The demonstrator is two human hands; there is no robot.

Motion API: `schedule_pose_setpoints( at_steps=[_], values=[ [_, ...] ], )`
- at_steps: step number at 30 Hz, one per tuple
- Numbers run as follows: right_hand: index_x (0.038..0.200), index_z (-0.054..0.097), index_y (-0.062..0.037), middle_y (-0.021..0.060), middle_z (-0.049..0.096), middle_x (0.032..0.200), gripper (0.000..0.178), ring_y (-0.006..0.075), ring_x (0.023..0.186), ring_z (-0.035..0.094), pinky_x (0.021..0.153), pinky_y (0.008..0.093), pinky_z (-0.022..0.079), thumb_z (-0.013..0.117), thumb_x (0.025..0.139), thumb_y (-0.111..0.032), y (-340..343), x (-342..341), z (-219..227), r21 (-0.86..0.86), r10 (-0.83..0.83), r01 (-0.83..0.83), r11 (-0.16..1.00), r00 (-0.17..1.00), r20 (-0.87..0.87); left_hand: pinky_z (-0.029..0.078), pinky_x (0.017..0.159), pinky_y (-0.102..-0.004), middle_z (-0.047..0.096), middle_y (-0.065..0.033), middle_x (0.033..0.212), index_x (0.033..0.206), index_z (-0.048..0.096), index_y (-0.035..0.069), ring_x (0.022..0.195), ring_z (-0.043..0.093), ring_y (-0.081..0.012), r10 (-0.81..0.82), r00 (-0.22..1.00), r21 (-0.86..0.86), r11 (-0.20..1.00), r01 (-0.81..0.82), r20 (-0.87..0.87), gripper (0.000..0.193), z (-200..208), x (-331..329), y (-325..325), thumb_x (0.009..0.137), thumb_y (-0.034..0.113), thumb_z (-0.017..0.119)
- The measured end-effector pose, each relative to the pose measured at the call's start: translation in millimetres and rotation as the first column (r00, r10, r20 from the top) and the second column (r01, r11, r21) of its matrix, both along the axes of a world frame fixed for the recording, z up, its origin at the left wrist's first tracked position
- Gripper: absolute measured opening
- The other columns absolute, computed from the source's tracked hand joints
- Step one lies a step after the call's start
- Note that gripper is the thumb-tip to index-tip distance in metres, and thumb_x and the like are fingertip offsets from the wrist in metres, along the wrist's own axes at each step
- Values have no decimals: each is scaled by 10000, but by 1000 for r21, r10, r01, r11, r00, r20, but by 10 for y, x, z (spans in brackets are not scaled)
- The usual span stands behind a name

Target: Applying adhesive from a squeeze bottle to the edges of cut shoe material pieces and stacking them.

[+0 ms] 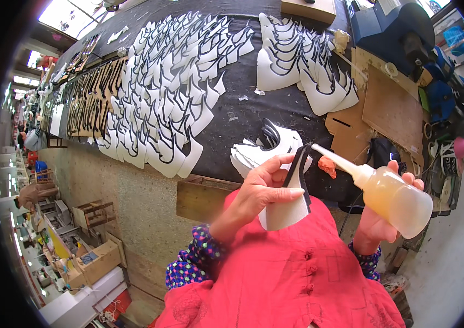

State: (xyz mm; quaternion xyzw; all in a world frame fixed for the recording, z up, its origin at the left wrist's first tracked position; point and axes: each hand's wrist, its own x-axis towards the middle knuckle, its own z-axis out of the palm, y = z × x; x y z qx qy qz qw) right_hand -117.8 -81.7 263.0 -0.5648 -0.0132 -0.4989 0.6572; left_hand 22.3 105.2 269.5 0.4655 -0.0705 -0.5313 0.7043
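Note:
Between the thumb and fingers of my left hand (264, 191) is a white cut piece with a black edge strip (285, 212), held up in front of my red apron. My right hand (380, 221) is wrapped round a squeeze bottle (393, 198) of amber liquid. The bottle lies tilted, its long pale nozzle (335, 159) pointing left, with the tip at or very near the upper end of the black strip. Just beyond my left hand, a small stack of similar white pieces (251, 153) rests on the black-covered table.
Rows of overlapping white pieces with black edges (172, 93) cover the table's left; another group (278, 60) lies at the back. Brown cardboard (387, 109) and a blue machine (387, 33) stand to the right. An orange scrap (327, 167) lies near the nozzle.

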Motion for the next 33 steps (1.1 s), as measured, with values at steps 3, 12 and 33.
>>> schedule_pose_setpoints(
  at_steps=[3, 12, 33],
  values=[
    [1269, 346, -103, 35, 434, 1245, 963, 340, 1214, 406, 1026, 480, 321, 783, 532, -542, 13, -14, -15, 84, 220, -219, 972, 976, 1, 456, 829, -271, 612, -87, 1020, 1289, 400, 4, 903, 584, -135, -10, 1000, 1, 1000, 10, 10, 594, -37, 16, -3, 754, -10, 658],
    [1267, 345, -60, 88, 464, 1235, 828, 290, 1186, 439, 1036, 497, 303, 728, 667, -483, -32, 97, -53, 74, 148, -146, 987, 989, -25, 459, 828, -272, 613, -82, 1011, 1274, 428, 21, 897, 583, -136, -5, 1000, 35, 999, 5, -1, 581, -48, 28, -44, 742, -36, 653],
    [1262, 366, -50, 112, 477, 1223, 822, 362, 1181, 432, 1027, 457, 314, 777, 589, -283, -413, 49, -444, 481, -183, 348, 804, 916, -356, 451, 661, -195, 623, -18, 818, 1071, 557, 9, 721, 554, -63, 54, 651, 201, 928, -312, 757, 330, -2199, 2347, -1635, 762, 30, 671]
  ],
)
